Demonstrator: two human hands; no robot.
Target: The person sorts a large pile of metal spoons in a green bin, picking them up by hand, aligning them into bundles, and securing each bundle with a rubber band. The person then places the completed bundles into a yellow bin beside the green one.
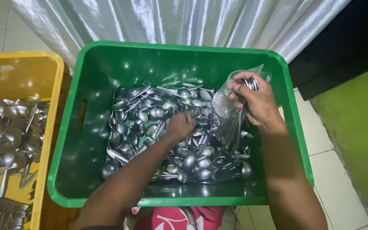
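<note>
Inside a green plastic crate [107, 64], the left hand [179, 126] digs fingers-down among loose steel spoons [150, 115], its grip hidden; the right hand [254, 100] is raised above them, clenched around a bundle of spoons in a clear bag [231, 115].

Green crate [99, 59], silver spoons [167, 127], yellow crate [50, 81].

We see a fairly bright scene lit from above, with small white glints scattered over the heap of spoons [179, 136] and soft sheen on the green crate [107, 64] walls. The pale curtain [171, 19] gleams. The upper right corner falls dark. Our left hand [180, 126] looks slightly motion-blurred; edges bend outward.
</note>
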